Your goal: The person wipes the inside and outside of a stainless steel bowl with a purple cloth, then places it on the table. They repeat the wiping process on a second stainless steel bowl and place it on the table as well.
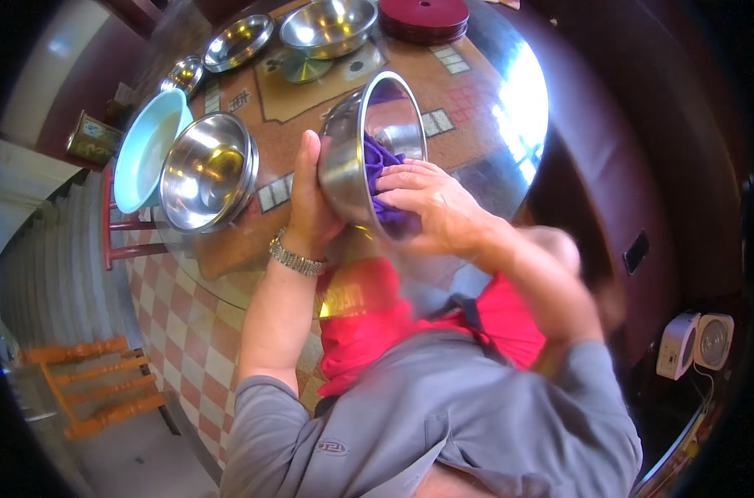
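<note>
A deep stainless steel bowl (344,155) is tipped on its side in front of me, its mouth facing right. Against its outer left wall rests my left hand (311,199), thumb up, supporting it; a metal watch band circles that wrist. My right hand (430,199) reaches into the mouth and presses a purple cloth (380,165) to the inside. Part of the cloth is hidden under the fingers. To the left, a stack of steel bowls (206,171) stands on the glass-topped round table (476,134).
A turquoise plastic basin (150,152) sits at the table's left edge. Farther back are a large steel basin (330,31), steel pans (239,42), small steel dishes (184,75), a metal lid (305,67) and a stack of dark red round plates (423,18). A dark sofa (607,149) curves along the right.
</note>
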Tool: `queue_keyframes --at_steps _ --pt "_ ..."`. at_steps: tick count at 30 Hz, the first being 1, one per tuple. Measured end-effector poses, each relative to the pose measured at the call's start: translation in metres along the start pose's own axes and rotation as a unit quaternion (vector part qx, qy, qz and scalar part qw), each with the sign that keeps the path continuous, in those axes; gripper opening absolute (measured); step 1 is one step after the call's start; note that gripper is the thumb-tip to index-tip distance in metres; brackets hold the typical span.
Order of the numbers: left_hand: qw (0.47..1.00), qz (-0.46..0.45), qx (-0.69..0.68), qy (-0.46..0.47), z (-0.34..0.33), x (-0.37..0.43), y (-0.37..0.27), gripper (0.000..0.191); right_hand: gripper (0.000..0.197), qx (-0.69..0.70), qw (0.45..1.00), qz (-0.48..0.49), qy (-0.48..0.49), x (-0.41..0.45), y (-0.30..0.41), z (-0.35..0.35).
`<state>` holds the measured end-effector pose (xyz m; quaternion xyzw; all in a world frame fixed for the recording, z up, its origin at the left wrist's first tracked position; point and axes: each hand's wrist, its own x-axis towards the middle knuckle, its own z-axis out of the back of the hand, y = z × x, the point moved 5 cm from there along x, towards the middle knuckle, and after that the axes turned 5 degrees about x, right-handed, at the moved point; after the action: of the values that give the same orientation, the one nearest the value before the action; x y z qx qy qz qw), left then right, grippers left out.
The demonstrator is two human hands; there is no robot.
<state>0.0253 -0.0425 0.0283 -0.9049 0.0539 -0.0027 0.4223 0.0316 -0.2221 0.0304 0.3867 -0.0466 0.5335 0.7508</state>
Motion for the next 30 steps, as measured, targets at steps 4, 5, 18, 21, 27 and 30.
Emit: queue_keyframes --at_steps 4,5,18,21,27,30 --pt "0.998 0.011 -0.043 0.041 0.008 0.007 0.006 0.074 0.051 0.003 1.000 -0.020 -0.016 -0.001 0.002 0.003" --pt "0.997 0.013 -0.050 0.049 0.011 0.009 0.007 0.075 0.051 0.002 1.000 -0.022 -0.021 0.000 0.002 0.004" --pt "0.992 0.009 0.126 0.016 0.042 -0.002 0.006 0.096 0.059 0.012 0.999 -0.010 -0.028 -0.003 0.000 0.002" --pt "0.984 -0.029 0.174 -0.015 0.030 -0.004 0.002 0.097 0.057 0.015 0.999 0.002 -0.036 -0.004 0.000 0.003" --pt "0.983 0.023 0.166 -0.079 0.034 0.001 -0.001 0.092 0.044 0.029 0.996 0.024 -0.086 -0.008 -0.001 0.008" --pt "0.955 -0.044 0.269 -0.119 0.037 -0.019 -0.015 0.076 0.037 0.023 0.992 0.047 -0.112 -0.008 0.003 0.007"
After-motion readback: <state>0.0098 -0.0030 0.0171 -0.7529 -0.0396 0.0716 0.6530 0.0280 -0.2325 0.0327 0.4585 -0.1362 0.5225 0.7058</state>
